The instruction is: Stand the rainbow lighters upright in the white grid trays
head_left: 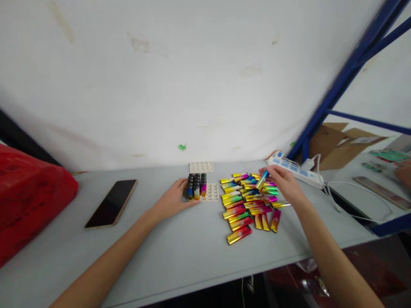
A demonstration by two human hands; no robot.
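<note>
My left hand curves round the left end of a cream tray with round cups, its thumb in front and fingers behind. In the tray's left part stand several shiny lighter-shaped tubes with black tops, upright and close together; its right-hand cups show bare. My right hand pinches one blue-and-gold lighter-shaped tube at its upper end, tilted above a pile. That pile of metallic tubes, in gold, red, pink, green and blue, lies flat to the right of the tray.
A second cupped tray lies against the wall. On the left are a phone and a red bag. A white power strip with cables, a blue frame and a cardboard box stand right. Another person's hand shows far right.
</note>
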